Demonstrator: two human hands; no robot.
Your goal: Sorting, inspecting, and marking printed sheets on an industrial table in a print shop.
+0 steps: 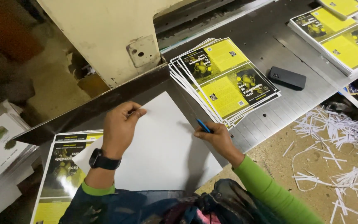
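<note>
Item: blank white sheet [162, 149], laid flat at the frame's centre on the grey metal desk [266, 49], its near corner overhanging the desk's front edge at 5 o'clock.

Left hand [119, 128]: set at the sheet's 10 o'clock edge, fingers curled and pinched closed on the paper's margin; a black wristwatch [103, 161] is worn above a green cuff.

Right hand [216, 137]: placed at the sheet's 3 o'clock edge, closed around a blue pen [203, 125].

Surroundings: a fanned stack of yellow-and-black printed sheets [224, 79] is lodged at 1 o'clock, just beside the sheet. A black phone [287, 78] lies at 2 o'clock, apart from the stack, with bare desk around it. A second printed stack [63, 174] is tucked under the sheet at 8 o'clock. White paper trimmings [336, 141] are scattered on the floor at 4 o'clock.
</note>
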